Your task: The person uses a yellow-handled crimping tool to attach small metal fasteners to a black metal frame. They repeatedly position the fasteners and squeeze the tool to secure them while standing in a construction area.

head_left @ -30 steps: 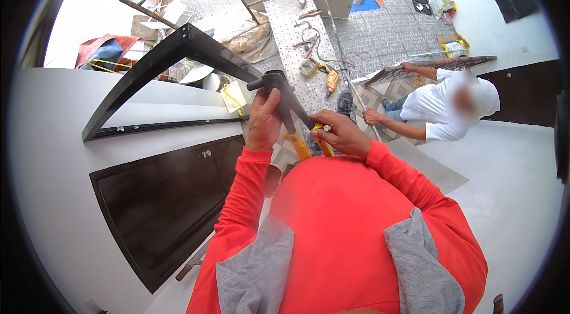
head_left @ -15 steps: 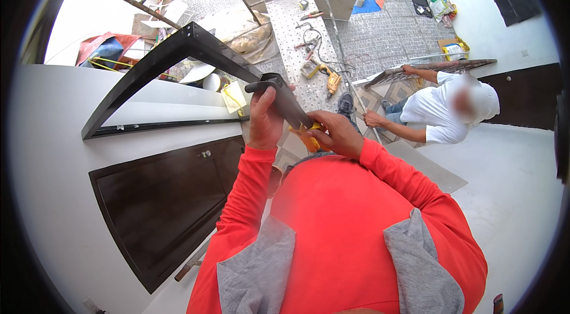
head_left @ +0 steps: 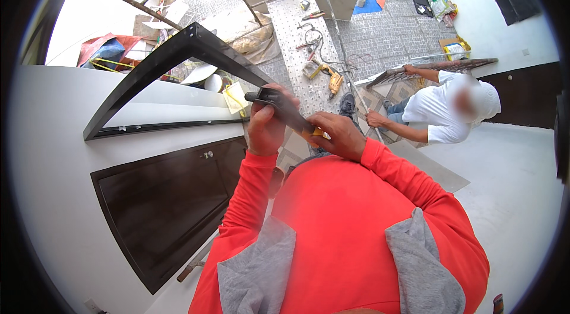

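Center frame, I have a dark, yellow-ended hand tool (head_left: 290, 115), left hand (head_left: 266, 128) curled around its body, right hand (head_left: 338, 134) closed on its yellow end; a slipping grip could, I judge, drop it toward the shoe (head_left: 348, 104) or power drill (head_left: 335, 81), upper center.

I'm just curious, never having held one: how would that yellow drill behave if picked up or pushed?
The drill would probably feel heavy for its size, given its bulky body. It likely wouldn't roll far, since its shape looks uneven and it lies on a flat plank.
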### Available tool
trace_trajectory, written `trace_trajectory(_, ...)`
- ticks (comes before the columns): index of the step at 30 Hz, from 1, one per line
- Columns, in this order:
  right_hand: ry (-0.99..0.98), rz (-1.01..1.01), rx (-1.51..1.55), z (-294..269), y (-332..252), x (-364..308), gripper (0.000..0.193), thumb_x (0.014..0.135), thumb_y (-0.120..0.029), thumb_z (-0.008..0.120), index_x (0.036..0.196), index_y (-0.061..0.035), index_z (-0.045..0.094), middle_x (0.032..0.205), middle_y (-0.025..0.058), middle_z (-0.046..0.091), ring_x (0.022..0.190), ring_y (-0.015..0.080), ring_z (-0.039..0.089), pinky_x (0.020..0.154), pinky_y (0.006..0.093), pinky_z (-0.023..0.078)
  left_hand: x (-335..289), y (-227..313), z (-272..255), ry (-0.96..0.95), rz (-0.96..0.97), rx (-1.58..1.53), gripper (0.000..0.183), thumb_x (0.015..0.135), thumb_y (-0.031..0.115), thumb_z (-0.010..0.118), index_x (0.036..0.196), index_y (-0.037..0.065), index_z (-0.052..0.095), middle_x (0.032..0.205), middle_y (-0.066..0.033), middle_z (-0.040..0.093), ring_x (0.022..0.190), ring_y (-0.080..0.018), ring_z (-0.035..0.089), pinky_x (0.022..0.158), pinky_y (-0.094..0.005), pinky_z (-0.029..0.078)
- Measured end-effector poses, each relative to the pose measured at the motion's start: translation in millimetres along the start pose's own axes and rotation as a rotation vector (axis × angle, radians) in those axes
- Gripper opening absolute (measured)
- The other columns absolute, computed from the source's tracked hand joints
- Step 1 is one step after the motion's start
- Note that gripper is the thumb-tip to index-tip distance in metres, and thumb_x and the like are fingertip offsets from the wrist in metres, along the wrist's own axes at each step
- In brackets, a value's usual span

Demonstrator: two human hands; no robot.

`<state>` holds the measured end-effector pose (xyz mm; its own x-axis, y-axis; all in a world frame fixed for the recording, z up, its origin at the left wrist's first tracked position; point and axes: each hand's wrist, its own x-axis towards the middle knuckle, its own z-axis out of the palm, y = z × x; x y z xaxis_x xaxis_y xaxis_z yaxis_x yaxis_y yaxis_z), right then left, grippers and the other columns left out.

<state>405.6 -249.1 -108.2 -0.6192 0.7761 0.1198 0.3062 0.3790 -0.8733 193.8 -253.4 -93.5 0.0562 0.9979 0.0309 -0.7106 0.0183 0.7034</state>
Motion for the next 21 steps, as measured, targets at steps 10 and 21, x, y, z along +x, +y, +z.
trace_trajectory(10,-0.127,-0.093,-0.001,-4,-17,12,0.06,0.08,-0.03,0.086,0.127,-0.0061,0.057,0.113,0.0142,0.065,0.1,0.0331,0.068,0.085,0.0424,0.054,7,-5,-35,-0.056,0.004,-0.577,0.045,0.093,0.029,0.064,0.131,0.006,0.054,0.115,-0.0077,0.058,0.105,-0.024,0.058,0.095,-0.0427,0.045)
trace_trajectory(21,-0.191,0.008,0.105,7,-11,7,0.077,0.083,-0.018,0.085,0.146,-0.0078,0.041,0.117,0.0188,0.064,0.097,0.0333,0.068,0.087,0.0405,0.054,6,-12,-42,-0.031,-0.003,-0.722,0.043,0.092,0.026,0.066,0.128,0.007,0.055,0.115,-0.0067,0.058,0.105,-0.0233,0.057,0.095,-0.0426,0.045)
